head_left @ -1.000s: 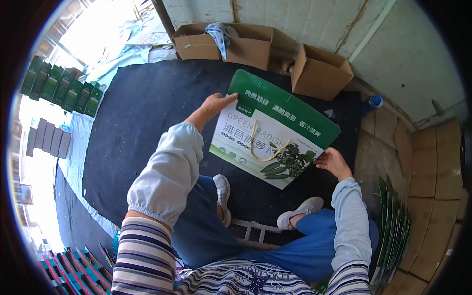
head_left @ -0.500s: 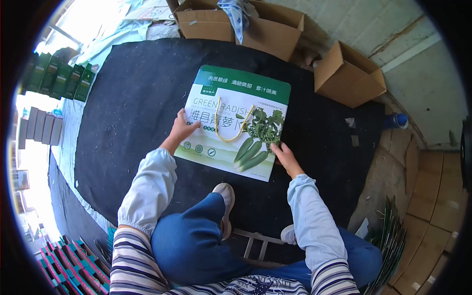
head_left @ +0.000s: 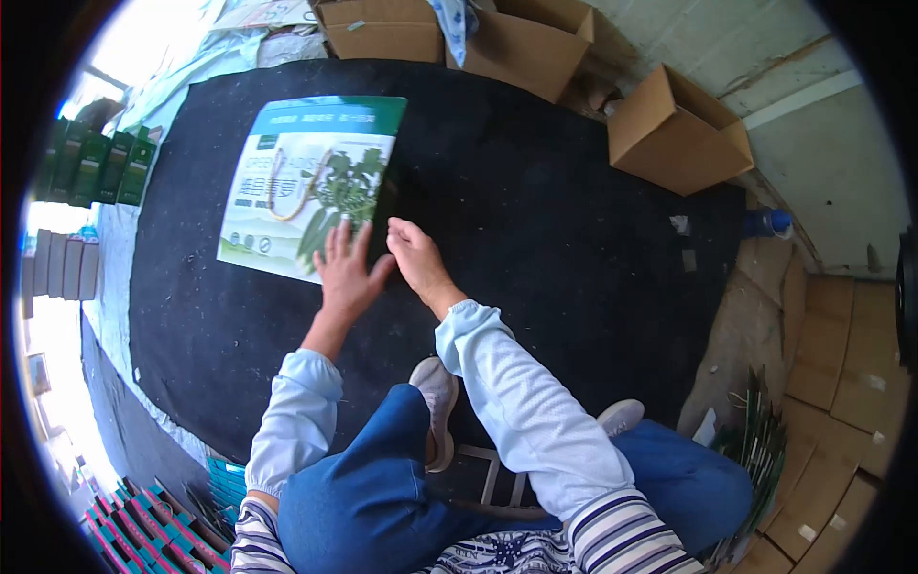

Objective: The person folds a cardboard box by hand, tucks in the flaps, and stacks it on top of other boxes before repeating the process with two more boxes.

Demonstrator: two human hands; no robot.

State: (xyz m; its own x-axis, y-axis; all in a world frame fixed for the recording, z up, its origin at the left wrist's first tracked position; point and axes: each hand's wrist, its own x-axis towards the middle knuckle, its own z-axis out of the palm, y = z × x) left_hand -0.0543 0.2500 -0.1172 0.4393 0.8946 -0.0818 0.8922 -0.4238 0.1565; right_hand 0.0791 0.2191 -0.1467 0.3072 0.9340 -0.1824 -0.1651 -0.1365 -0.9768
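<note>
A green and white radish gift box (head_left: 251,215) lies on the black cloth (head_left: 535,268), printed side up, at the upper left. Its yellow rope handle (head_left: 298,209) rests on the front. My left hand (head_left: 349,275) is at the box's lower right corner, fingers spread, the tips over the printed radishes. Close beside it, just off the box's right edge, is my right hand (head_left: 421,265). Its fingers are curled in and I see nothing in them.
Open cardboard cartons (head_left: 669,134) stand along the back. Green boxes (head_left: 96,163) and pale boxes (head_left: 65,263) are lined up at left. Pink and green flattened pieces (head_left: 153,526) lie lower left, dark green ones (head_left: 751,430) lower right. A blue roll (head_left: 765,224) sits at right.
The radish box has slid left and a little away from me, turning slightly. Both hands have left its sides; the left is now at its lower right corner and the right has moved left beside it.
</note>
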